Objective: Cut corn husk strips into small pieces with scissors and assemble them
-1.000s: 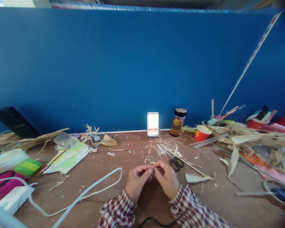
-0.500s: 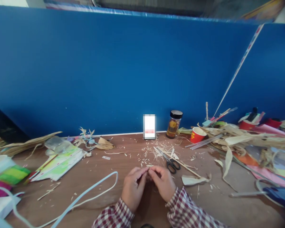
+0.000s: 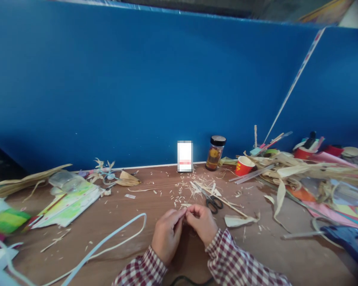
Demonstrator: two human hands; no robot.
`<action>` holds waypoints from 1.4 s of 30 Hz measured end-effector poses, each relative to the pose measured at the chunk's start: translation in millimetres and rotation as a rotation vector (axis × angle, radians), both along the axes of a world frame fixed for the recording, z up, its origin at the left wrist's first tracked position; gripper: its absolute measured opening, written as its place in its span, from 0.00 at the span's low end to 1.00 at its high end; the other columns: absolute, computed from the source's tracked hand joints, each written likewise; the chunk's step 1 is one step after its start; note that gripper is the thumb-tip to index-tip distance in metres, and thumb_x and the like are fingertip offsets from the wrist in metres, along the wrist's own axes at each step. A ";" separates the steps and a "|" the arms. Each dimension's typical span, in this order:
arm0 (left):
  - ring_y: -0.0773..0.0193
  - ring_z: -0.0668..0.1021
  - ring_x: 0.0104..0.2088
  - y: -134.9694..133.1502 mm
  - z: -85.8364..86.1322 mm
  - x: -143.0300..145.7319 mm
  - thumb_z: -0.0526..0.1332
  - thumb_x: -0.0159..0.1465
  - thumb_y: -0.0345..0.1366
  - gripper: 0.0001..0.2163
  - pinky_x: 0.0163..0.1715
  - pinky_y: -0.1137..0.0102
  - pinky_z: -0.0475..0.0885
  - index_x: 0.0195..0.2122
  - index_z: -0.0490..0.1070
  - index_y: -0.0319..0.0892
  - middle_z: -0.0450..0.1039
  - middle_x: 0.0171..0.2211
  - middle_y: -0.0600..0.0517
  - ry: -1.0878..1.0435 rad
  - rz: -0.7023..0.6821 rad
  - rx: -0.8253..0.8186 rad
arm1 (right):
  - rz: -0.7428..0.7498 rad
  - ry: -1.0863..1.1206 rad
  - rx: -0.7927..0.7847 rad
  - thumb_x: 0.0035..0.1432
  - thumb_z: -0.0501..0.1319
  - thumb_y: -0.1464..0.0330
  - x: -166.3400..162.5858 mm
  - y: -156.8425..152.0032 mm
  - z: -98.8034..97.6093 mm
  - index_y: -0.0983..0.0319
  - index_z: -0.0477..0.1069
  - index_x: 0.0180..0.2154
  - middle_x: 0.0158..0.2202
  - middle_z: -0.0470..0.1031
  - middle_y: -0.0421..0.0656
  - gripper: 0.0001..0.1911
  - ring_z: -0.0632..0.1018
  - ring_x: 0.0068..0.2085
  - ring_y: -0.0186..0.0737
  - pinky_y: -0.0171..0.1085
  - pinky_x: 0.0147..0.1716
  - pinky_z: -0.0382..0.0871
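Note:
My left hand point(image 3: 167, 235) and my right hand point(image 3: 202, 223) meet above the front middle of the brown table point(image 3: 131, 234), thumbs and forefingers pinched together fingertip to fingertip. Whatever lies between the fingertips is too small and hidden to make out. Just beyond the hands, black-handled scissors point(image 3: 214, 203) lie among a heap of pale straw-like clippings point(image 3: 198, 191). A dried husk piece point(image 3: 241, 220) rests to the right of my right hand.
Behind stand a blurred white rectangle point(image 3: 185, 157), a lidded jar of amber liquid point(image 3: 215, 154) and a red paper cup point(image 3: 244, 166). Dried husks point(image 3: 304, 171) and a blue glue gun point(image 3: 343, 238) lie right. A pale cable point(image 3: 113, 234) loops left, near a painted sheet point(image 3: 68, 206). A blue partition point(image 3: 155, 87) rises behind.
The view has shifted slightly, so the table things appear a little further left and higher. Both hands stay pinched together, with barely any movement.

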State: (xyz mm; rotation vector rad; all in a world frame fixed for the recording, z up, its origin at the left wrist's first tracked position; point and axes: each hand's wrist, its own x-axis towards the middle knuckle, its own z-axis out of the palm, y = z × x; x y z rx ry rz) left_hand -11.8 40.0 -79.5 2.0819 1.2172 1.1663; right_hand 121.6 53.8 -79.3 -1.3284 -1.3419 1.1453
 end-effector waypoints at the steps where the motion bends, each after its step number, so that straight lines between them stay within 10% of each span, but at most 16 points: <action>1: 0.65 0.75 0.37 -0.1 -0.9 0.2 0.52 0.60 0.29 0.13 0.39 0.71 0.69 0.43 0.70 0.45 0.74 0.36 0.49 -0.002 0.004 0.002 | 0.001 -0.001 -0.006 0.48 0.57 0.67 -0.3 0.0 -0.2 0.66 0.70 0.24 0.15 0.64 0.36 0.09 0.62 0.17 0.29 0.28 0.17 0.56; 21: 0.63 0.73 0.33 1.5 2.8 -8.8 0.48 0.61 0.32 0.10 0.34 0.68 0.69 0.35 0.69 0.43 0.71 0.32 0.49 0.192 0.133 0.039 | 0.001 -0.236 0.176 0.51 0.55 0.67 3.3 -7.4 12.7 0.63 0.71 0.26 0.20 0.70 0.39 0.09 0.69 0.23 0.34 0.30 0.23 0.61; 34: 0.63 0.74 0.33 0.8 10.0 -6.7 0.55 0.59 0.34 0.09 0.34 0.68 0.71 0.39 0.69 0.41 0.71 0.37 0.47 -0.140 0.324 0.082 | -0.046 -0.208 0.149 0.51 0.55 0.67 5.9 -3.4 13.3 0.64 0.69 0.24 0.17 0.68 0.38 0.09 0.67 0.19 0.32 0.29 0.19 0.59; 42: 0.62 0.76 0.31 0.4 3.5 0.5 0.56 0.58 0.37 0.09 0.32 0.68 0.72 0.33 0.75 0.43 0.76 0.30 0.50 -0.139 0.168 -0.127 | -0.123 -0.465 0.370 0.50 0.55 0.72 0.6 -10.8 12.6 0.62 0.69 0.24 0.23 0.70 0.40 0.06 0.69 0.24 0.34 0.31 0.24 0.62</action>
